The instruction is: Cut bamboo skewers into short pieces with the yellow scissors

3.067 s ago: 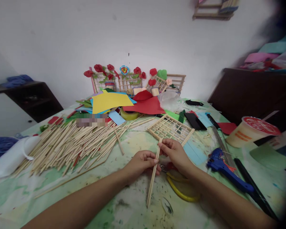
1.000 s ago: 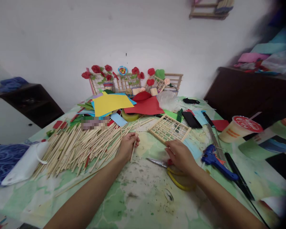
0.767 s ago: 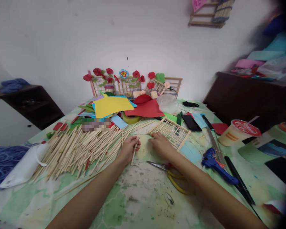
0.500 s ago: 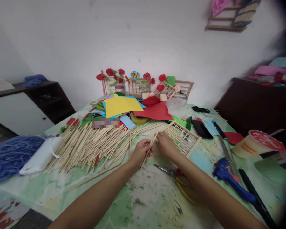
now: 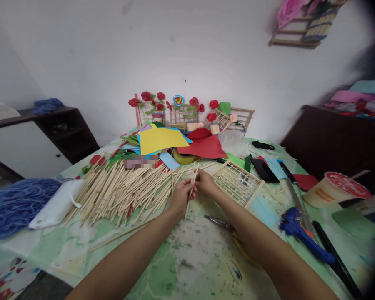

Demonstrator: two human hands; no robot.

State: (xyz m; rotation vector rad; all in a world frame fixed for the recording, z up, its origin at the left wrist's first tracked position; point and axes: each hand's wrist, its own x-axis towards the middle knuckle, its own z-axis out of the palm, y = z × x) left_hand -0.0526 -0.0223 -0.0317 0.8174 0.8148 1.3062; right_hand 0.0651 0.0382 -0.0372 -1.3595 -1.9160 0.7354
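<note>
My left hand (image 5: 183,193) is closed round thin wooden sticks (image 5: 187,210) that stand nearly upright over the table. Right beside it, my right hand (image 5: 204,181) pinches near the upper end of the same sticks. A wooden lattice (image 5: 237,181) lies just right of my right hand. To the left spreads a big pile of loose wooden sticks (image 5: 112,191). Scissors (image 5: 220,223) with yellow handles lie partly under my right forearm.
Yellow paper (image 5: 162,139) and red paper (image 5: 203,146) lie behind the sticks. On the right are a blue glue gun (image 5: 303,237), a knife (image 5: 295,200), a black phone (image 5: 264,170) and a cup (image 5: 334,191). Blue yarn (image 5: 18,206) lies far left.
My right hand has moved left, closer to my left hand. The held sticks have tilted from slanting to more upright.
</note>
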